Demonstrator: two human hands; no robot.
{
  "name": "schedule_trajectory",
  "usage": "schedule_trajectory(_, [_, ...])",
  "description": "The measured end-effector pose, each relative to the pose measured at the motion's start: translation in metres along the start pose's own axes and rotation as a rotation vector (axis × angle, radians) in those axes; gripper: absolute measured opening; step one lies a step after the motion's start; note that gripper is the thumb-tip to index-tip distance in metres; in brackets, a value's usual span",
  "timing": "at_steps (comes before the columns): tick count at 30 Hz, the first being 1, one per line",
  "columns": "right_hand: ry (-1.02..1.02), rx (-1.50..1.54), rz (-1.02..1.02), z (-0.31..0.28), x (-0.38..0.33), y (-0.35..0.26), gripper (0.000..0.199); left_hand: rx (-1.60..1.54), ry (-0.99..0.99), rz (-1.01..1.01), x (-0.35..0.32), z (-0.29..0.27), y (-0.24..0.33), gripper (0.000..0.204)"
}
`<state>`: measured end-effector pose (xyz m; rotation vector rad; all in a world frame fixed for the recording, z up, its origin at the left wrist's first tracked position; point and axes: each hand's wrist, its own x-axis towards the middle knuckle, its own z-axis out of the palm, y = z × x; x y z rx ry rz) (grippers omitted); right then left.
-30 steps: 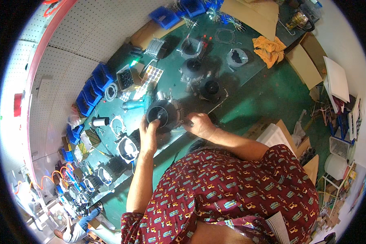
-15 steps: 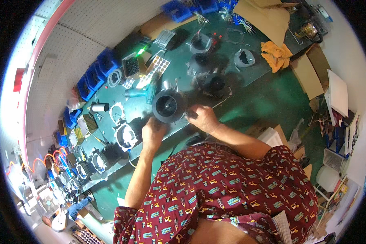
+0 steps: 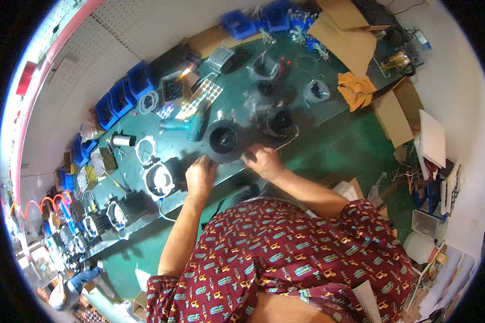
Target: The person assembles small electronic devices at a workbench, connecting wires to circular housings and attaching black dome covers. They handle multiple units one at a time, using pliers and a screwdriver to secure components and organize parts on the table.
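A black round housing (image 3: 223,141) with a deep circular opening stands on the green worktop in front of me. My left hand (image 3: 200,176) is closed, its fingertips at the housing's near left edge. Bent and pressed together, the fingers of my right hand (image 3: 265,162) are at the near right edge; anything small between them is hidden. A teal cordless power tool (image 3: 198,125) lies just beyond the housing to the left. To the right stands another black round unit (image 3: 281,120).
Lamp-like housings with white rings (image 3: 159,180) line the bench at left. Blue bins (image 3: 121,98) stand along the back, near a sheet of round stickers (image 3: 202,99). An orange cloth (image 3: 355,90) and cardboard (image 3: 342,40) lie at far right. Another person (image 3: 70,288) is at lower left.
The whole view has shifted slightly. My right hand has drawn closer against the housing, its fingers more bent. My left hand stays at the near left edge.
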<state>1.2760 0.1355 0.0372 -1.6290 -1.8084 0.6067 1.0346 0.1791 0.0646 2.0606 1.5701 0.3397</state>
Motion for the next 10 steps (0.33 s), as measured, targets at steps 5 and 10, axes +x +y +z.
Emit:
schedule_trajectory(5, [0.4, 0.138, 0.176, -0.03, 0.006, 0.025, 0.033, -0.183, 0.046, -0.077, -0.014, -0.007, 0.008, 0.035])
schedule_trajectory(10, [0.494, 0.22, 0.708, -0.05, 0.027, 0.107, 0.071, -0.577, 0.274, -0.237, -0.033, -0.032, 0.026, 0.05])
